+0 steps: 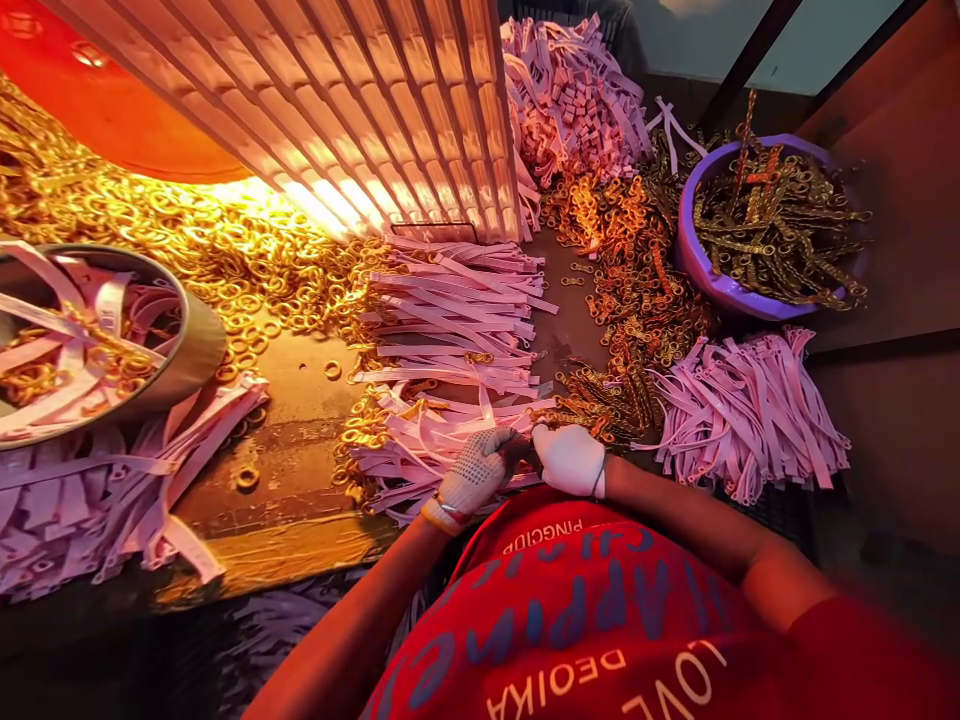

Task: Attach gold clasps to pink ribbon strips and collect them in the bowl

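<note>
My left hand (480,467), in a dotted white glove with bare fingertips, and my right hand (571,460), in a plain white glove, meet at the table's front edge. Both have their fingers closed in a pinch, nearly touching. Whatever lies between the fingertips is too small and hidden to make out. Just beyond and left of them spreads a layer of pink straps (420,440) with gold rings at their left ends. Short twisted gold chains (611,395) lie in a heap beside my right hand.
A purple basin (688,235) of chains stands right, above a pink strap pile (750,410). Gold rings (300,270) cover the back left. A metal bowl (202,340) holds ringed straps. A lit ribbed panel (420,120) rises behind; more straps (574,90) are piled beyond.
</note>
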Demonstrator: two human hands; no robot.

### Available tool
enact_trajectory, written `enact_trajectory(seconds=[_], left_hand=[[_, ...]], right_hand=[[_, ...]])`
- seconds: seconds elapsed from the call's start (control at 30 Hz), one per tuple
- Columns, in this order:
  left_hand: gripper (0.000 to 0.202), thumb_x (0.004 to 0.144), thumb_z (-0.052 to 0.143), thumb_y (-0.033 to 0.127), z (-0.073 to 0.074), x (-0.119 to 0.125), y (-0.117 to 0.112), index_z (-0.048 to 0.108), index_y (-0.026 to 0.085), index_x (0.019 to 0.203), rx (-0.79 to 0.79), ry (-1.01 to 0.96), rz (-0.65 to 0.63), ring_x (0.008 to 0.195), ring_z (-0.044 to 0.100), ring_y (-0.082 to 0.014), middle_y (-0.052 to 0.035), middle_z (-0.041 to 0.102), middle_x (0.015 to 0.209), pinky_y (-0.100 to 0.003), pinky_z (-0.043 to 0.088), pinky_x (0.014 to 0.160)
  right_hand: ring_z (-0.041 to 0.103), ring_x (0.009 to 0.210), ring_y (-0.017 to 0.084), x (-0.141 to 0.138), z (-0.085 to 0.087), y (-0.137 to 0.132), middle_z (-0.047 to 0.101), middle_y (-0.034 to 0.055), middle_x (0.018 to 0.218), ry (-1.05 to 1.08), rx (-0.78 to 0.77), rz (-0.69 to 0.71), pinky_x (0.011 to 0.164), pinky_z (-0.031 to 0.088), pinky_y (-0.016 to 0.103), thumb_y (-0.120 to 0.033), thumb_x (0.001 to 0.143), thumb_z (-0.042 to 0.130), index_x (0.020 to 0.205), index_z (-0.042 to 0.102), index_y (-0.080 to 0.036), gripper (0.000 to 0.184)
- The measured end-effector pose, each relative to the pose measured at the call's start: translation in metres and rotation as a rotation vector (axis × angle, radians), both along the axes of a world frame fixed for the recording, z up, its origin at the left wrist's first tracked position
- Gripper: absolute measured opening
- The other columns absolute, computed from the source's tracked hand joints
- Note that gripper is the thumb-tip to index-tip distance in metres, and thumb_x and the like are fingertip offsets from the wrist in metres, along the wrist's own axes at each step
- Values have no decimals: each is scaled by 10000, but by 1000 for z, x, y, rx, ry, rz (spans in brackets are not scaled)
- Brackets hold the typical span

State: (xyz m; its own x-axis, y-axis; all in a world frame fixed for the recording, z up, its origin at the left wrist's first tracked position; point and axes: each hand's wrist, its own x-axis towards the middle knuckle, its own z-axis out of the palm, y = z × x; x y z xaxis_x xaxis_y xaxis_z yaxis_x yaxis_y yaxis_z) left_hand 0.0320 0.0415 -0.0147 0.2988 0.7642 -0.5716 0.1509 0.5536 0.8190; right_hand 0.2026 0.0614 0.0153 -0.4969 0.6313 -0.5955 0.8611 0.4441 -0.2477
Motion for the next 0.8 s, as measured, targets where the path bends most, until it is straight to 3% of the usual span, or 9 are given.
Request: enact_trajectory(seconds=[0.23,0.47,0.67,0.8], left_hand=[[307,727,679,450,-2,8,10,563,176,646,-92,-30,-25,381,337,-76,49,448,461,-207,225,386],[294,718,684,428,-4,5,24,542,185,633,-111,46,-126,351,333,-75,54,440,424,-198,208,362],[387,779,678,549,1,0,32,549,190,712,-123,-24,-22,343,317,-73,57,440,442,-201,199,344],[413,766,692,580,0,5,16,576,184,772,-193,-51,33,348,315,-79,60,441,433,-206,213,355]], right_hand=[[744,940,283,6,2,1,743,197,960,-5,-40,-23,791,545,321,-233,918,529,1146,588,-102,269],[737,946,279,7,-9,4,750,173,1000,42,-71,-49,775,535,321,-254,921,544,1158,606,-118,280],[699,1012,259,5,-8,8,716,165,1103,109,100,-254,835,521,319,-290,1011,427,1222,546,-114,299],[685,1024,259,6,-6,5,697,173,1132,91,122,-186,846,523,332,-147,962,413,1222,538,-117,290]])
